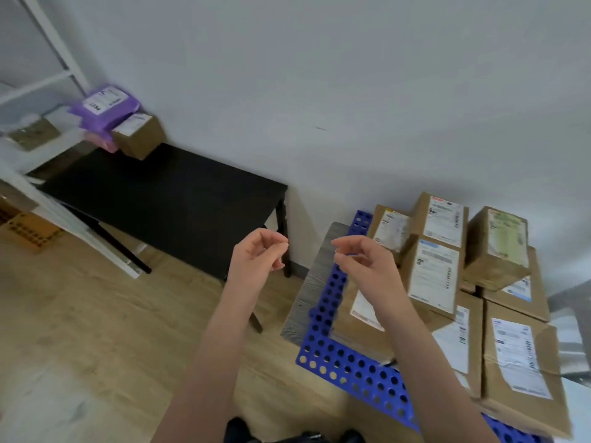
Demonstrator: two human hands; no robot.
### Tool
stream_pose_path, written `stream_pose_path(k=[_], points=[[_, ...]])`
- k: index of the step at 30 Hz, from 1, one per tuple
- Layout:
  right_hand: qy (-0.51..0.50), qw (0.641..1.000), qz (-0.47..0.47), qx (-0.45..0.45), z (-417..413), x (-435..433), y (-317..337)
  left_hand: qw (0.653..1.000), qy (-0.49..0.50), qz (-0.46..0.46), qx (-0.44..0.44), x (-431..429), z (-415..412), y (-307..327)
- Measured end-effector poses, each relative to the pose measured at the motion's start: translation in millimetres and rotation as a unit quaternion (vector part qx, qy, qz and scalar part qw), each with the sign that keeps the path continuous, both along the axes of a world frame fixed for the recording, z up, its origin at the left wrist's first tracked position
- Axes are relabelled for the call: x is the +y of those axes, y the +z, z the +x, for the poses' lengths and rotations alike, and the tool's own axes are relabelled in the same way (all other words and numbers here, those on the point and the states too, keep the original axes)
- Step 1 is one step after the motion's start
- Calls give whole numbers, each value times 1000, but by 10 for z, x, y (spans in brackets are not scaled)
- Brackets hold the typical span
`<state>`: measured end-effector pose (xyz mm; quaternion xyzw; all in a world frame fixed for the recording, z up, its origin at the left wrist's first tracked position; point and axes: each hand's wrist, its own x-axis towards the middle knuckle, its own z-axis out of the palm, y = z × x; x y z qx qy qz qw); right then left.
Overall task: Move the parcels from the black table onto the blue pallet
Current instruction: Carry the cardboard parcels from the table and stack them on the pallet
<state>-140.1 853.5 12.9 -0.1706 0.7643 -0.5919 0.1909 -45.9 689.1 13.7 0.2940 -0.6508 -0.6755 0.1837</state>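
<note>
The black table point(166, 199) stands against the wall at the left. At its far left corner sit a small brown box point(139, 135), a purple mailer bag point(104, 105) on top, and a pink bag point(104, 142) beneath. At the right, the blue perforated pallet point(332, 350) carries several stacked brown parcels point(438, 273) with white labels. My left hand point(256, 255) and my right hand point(364, 262) hang in mid-air between table and pallet, fingers loosely curled, holding nothing.
A white shelf frame point(48, 75) stands at the far left with a box on it. A cardboard box point(30, 230) lies on the wooden floor below. A grey board point(315, 279) lies under the pallet's left edge.
</note>
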Motion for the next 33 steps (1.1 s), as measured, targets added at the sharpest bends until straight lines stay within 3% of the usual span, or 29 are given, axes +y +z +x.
stream_pose_path(k=[10,16,22,33], points=[[23,998,-46,-47,735,-1637,-69,999,33,-30,13,-1535,801,25],[99,995,-4,-4,1088,-2517,-128,995,92,-38,18,-2225,1191,-33],[143,989,23,16,1040,-3256,-162,992,119,-1,34,-2763,1212,-135],[191,981,26,23,525,-4700,-136,989,140,-42,-9,-4094,784,40]])
